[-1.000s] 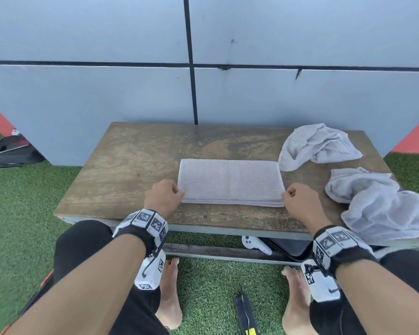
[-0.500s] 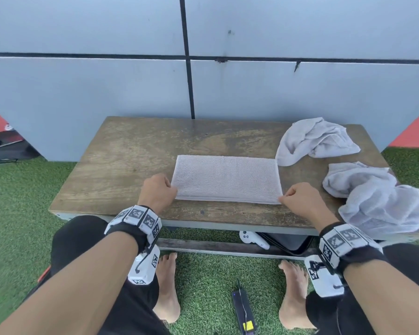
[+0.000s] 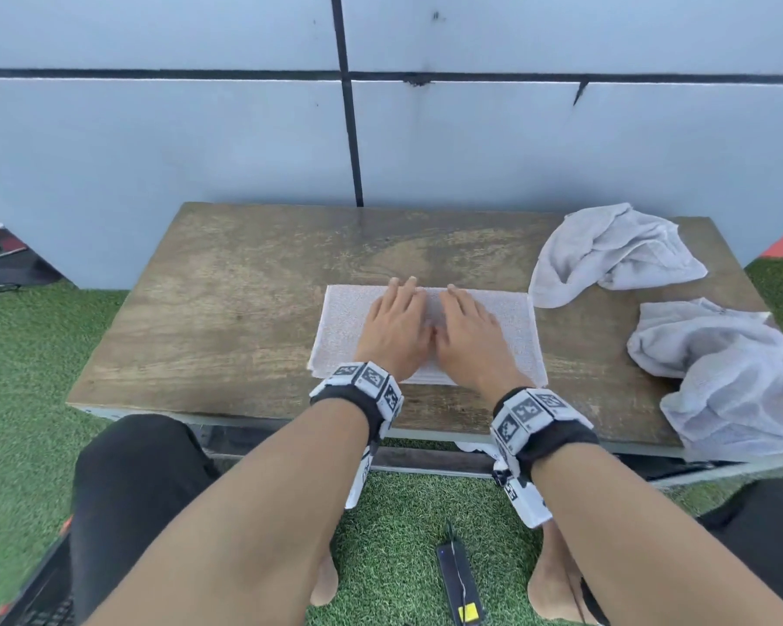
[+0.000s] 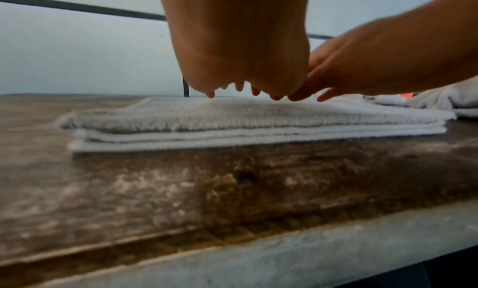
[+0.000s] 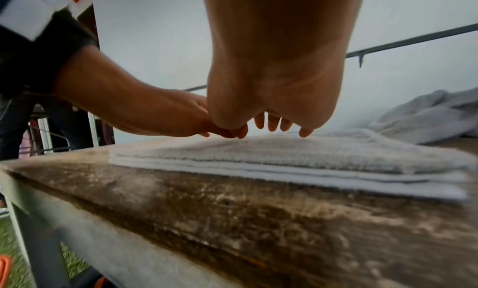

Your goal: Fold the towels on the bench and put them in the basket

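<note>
- Left hand (image 3: 396,329) and right hand (image 3: 466,338) flat, fingers straight, side by side on folded towel (image 3: 514,327), frame centre, on bench (image 3: 245,309).
- Two crumpled towels (image 3: 606,255) right side.
- Basket: can't tell.

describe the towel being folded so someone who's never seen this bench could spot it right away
On the wooden bench against the grey wall, look at the middle near the front edge. The folded towel lies there as a flat white rectangle under the left hand and right hand. The two other towels, at the right end, are crumpled heaps.
</note>
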Tool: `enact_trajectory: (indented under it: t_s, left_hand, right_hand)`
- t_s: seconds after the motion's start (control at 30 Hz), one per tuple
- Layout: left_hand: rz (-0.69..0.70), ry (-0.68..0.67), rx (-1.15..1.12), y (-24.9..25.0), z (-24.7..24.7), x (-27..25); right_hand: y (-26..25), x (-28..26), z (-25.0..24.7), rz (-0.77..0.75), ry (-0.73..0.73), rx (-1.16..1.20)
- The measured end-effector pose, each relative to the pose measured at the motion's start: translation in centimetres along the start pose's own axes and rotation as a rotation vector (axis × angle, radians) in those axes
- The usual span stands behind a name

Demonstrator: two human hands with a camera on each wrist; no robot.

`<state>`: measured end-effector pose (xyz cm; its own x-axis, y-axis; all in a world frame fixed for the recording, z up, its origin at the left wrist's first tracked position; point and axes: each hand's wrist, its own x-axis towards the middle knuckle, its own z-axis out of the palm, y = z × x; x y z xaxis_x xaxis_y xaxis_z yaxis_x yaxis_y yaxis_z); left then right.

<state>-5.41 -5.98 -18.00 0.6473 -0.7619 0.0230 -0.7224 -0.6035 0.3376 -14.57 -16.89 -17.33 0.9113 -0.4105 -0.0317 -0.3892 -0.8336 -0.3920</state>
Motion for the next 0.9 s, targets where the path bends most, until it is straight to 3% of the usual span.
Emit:
enact_trajectory:
  t_s: [0.07, 0.17, 0.9]
  left_hand:
    - [-0.002, -0.068, 0.075, -0.6, 1.3, -0.1]
    - [0.019, -0.048, 0.123, -1.6, 2.2, -0.4]
    - [-0.111, 0.001, 0.069, -4.3, 1.6, -0.7]
  right_hand:
    - [0.5, 0.3, 1.7, -0.008, -0.045, -0.059]
    - [1.3, 0.1, 3.0, -0.001, -0.013, -0.124]
    - [4.4, -0.6, 1.7, 0.143, 0.036, -0.17]
